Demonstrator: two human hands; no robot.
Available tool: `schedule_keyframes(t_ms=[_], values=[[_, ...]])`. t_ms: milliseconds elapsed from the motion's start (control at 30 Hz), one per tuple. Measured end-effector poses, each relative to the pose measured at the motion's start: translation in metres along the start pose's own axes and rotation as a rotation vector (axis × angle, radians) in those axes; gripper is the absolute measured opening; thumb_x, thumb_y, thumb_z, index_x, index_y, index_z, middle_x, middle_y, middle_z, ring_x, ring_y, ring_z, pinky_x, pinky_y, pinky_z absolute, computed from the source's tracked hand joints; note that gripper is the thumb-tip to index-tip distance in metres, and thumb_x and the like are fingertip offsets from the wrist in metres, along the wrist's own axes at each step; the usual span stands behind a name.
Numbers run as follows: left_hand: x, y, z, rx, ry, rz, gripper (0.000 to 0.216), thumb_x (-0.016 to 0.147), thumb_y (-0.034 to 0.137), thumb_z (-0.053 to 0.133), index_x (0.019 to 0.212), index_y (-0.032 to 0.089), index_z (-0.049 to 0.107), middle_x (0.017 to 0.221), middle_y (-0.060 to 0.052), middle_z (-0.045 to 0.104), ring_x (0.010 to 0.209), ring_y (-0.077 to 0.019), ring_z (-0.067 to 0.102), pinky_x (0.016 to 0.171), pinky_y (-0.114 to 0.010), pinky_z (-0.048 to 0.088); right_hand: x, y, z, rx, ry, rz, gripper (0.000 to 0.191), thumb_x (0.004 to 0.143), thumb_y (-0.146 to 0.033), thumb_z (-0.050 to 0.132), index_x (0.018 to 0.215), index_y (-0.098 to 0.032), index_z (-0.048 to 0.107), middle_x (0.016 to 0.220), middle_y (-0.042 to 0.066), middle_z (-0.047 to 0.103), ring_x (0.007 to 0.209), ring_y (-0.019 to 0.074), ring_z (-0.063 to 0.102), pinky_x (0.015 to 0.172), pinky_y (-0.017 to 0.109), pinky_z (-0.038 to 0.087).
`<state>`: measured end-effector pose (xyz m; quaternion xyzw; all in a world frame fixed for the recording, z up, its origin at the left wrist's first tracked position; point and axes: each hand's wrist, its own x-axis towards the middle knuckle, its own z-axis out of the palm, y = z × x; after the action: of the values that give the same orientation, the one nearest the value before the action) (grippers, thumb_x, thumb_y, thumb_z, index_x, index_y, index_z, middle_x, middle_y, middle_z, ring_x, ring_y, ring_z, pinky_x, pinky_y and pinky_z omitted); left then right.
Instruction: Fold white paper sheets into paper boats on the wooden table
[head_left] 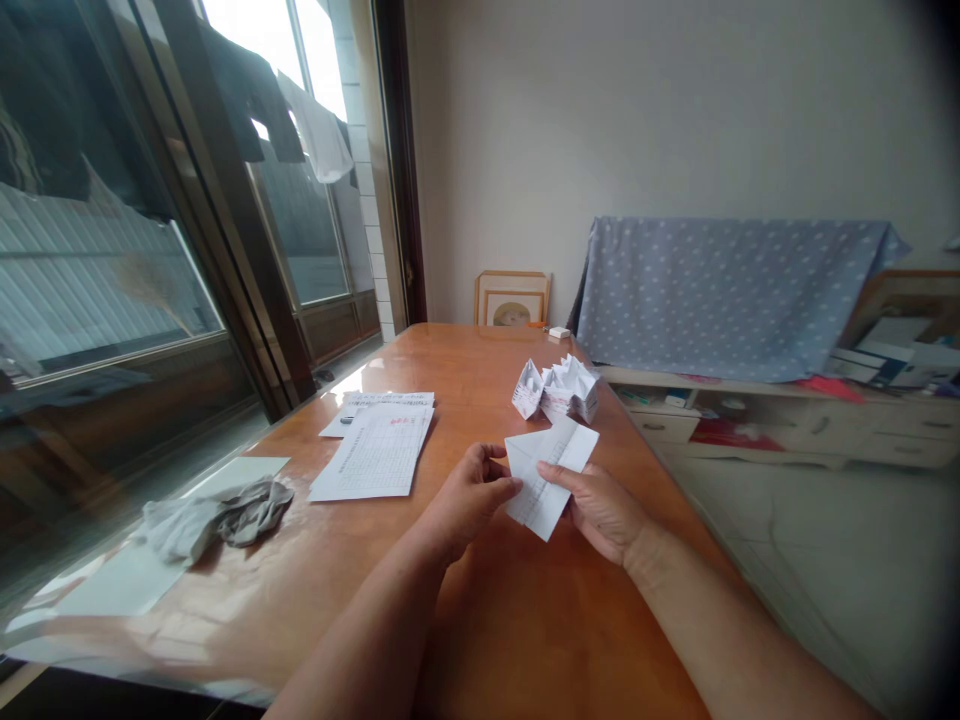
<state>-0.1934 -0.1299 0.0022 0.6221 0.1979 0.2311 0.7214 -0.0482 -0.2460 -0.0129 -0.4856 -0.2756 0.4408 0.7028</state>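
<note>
A folded sheet of white paper with diagonal crease lines and faint print is held up above the wooden table. My right hand grips it from the right, thumb flat on its face and the fingers tucked behind. On the other side my left hand is closed at the paper's left edge, its thumb tip against that edge and its fingers curled. Beyond the hands, several folded paper shapes with pointed tips stand bunched together near the table's right side.
A stack of printed sheets lies left of my hands on the table. Farther left, crumpled grey cloth rests on a pale sheet. At the far end sits a small white box. A low cabinet stands right.
</note>
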Motion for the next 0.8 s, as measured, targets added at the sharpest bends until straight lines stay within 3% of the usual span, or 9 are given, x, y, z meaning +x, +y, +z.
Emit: schedule_keyframes(t_ms=[133, 367, 567, 700, 800], values=[[-0.0039, 0.0084, 0.0008, -0.025, 0.017, 0.018, 0.038, 0.079, 0.03, 0.076, 0.109, 0.018, 0.057, 0.098, -0.003, 0.062, 0.083, -0.0142, 0.057, 0.076, -0.027, 0.041, -0.0074, -0.0055, 0.0029, -0.099, -0.106, 0.049, 0.042, 0.082, -0.032, 0.075, 0.12, -0.016, 0.07, 0.113, 0.011, 0.075, 0.104, 0.0285, 0.068, 0.093, 0.041, 0.052], [0.0015, 0.0002, -0.0033, -0.03, 0.019, 0.074, 0.021, 0.08, 0.029, 0.072, 0.079, 0.017, 0.055, 0.071, 0.004, 0.054, 0.064, -0.0089, 0.045, 0.063, -0.024, 0.034, -0.0107, -0.0073, 0.0072, -0.157, -0.167, 0.089, 0.038, 0.082, -0.033, 0.074, 0.114, -0.012, 0.072, 0.105, 0.012, 0.076, 0.093, 0.0257, 0.069, 0.083, 0.036, 0.053], [0.0008, 0.003, -0.0026, -0.014, 0.024, 0.044, 0.022, 0.08, 0.031, 0.073, 0.08, 0.017, 0.057, 0.07, 0.004, 0.055, 0.063, -0.009, 0.046, 0.06, -0.023, 0.034, -0.0075, -0.0044, 0.0006, -0.147, -0.117, 0.095, 0.036, 0.081, -0.032, 0.074, 0.111, -0.014, 0.072, 0.096, 0.01, 0.076, 0.086, 0.0238, 0.069, 0.076, 0.034, 0.053], [-0.0008, 0.0032, -0.0011, -0.049, -0.083, -0.02, 0.027, 0.078, 0.034, 0.075, 0.093, 0.014, 0.065, 0.084, -0.003, 0.066, 0.072, -0.0138, 0.058, 0.07, -0.026, 0.042, -0.0085, -0.0024, -0.0003, -0.228, -0.133, 0.13, 0.034, 0.08, -0.032, 0.073, 0.109, -0.014, 0.072, 0.09, 0.009, 0.075, 0.077, 0.0219, 0.068, 0.069, 0.032, 0.052], [0.0006, -0.0005, -0.0019, -0.062, -0.088, -0.028, 0.028, 0.077, 0.031, 0.075, 0.098, 0.013, 0.067, 0.092, -0.007, 0.07, 0.079, -0.0184, 0.063, 0.075, -0.03, 0.046, -0.01, -0.0022, 0.0012, -0.248, -0.134, 0.143, 0.038, 0.08, -0.034, 0.073, 0.112, -0.014, 0.071, 0.091, 0.009, 0.075, 0.075, 0.0208, 0.067, 0.066, 0.031, 0.052]])
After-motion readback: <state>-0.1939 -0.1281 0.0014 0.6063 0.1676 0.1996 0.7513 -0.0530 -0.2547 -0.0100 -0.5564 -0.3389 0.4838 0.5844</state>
